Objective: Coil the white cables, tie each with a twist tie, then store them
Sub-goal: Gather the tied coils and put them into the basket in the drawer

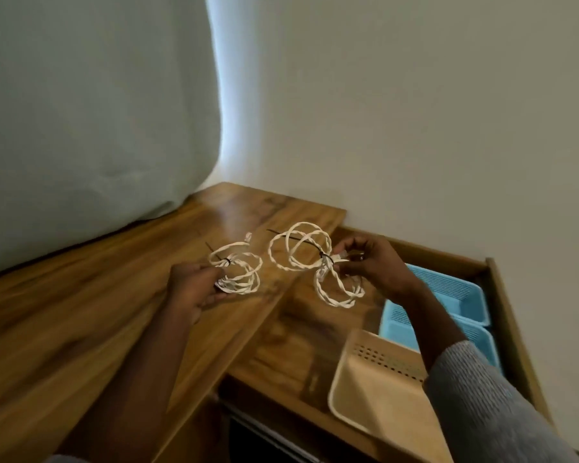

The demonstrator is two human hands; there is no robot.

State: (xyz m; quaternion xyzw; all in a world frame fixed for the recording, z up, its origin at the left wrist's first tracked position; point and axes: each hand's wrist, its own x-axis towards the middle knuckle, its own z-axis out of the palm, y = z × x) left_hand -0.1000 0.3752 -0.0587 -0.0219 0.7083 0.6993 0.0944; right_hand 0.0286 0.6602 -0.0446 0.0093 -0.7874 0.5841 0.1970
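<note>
The left hand (pixel 194 289) curls its fingers round a small white coil (pixel 238 269), gripping the lower loops at about 7 o'clock of the bundle, with the rest fanning up and to 2 o'clock above the desk (pixel 81 312). A dark tie (pixel 226 261) cinches this coil near its 10 o'clock side, one thin end sticking out toward 11 o'clock, and a plug end pokes up at 1 o'clock. The right hand (pixel 371 262) pinches a second coil (pixel 301 248) between thumb and fingertips at the knot, where another dark tie (pixel 326 260) binds it; the larger loops spread out to 9 and 10 o'clock of the hand, and a smaller twisted loop hangs down at 6 o'clock. A long end of that tie runs across the loops toward 10 o'clock. Both coils are held in the air, near each other but not touching, the first over the desk edge, the second over the open drawer (pixel 502 295). In the drawer, at 5 o'clock of the right hand, sit two blue trays (pixel 455 295) side by side, and nearer the person, at 6 o'clock, a beige tray (pixel 375 389) with a perforated wall. A grey sleeve (pixel 482 396) covers the right forearm. A pale wall (pixel 415 111) rises behind.
</note>
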